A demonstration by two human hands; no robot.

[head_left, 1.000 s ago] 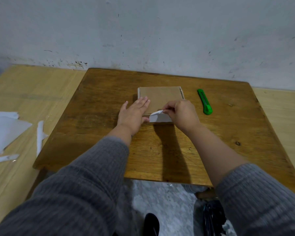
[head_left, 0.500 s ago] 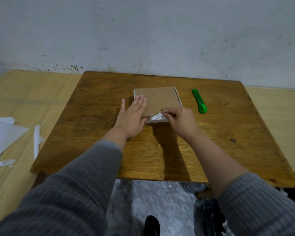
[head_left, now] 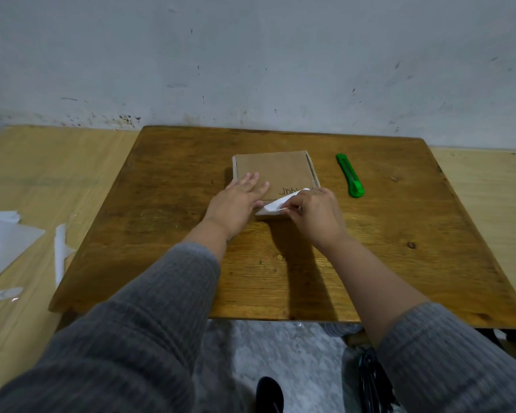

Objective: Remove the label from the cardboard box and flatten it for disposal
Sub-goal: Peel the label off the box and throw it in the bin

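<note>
Lying flat near the middle of the dark wooden worktop [head_left: 167,222], the cardboard box [head_left: 276,172] had handwritten letters near its near right corner. The left hand [head_left: 236,201] pressed down on the near left part of the box with straight, spread fingers, holding nothing. The right hand [head_left: 316,213] was at the near right corner of the box, and its grip pinched the white label [head_left: 276,204] between thumb and fingers. The label was lifted and folded up there, while one end seemed to touch the box. A green utility knife [head_left: 349,175] lay on the worktop to the right of the box, apart from it. White paper scraps [head_left: 9,245] lay on the lighter table at the far left.
</note>
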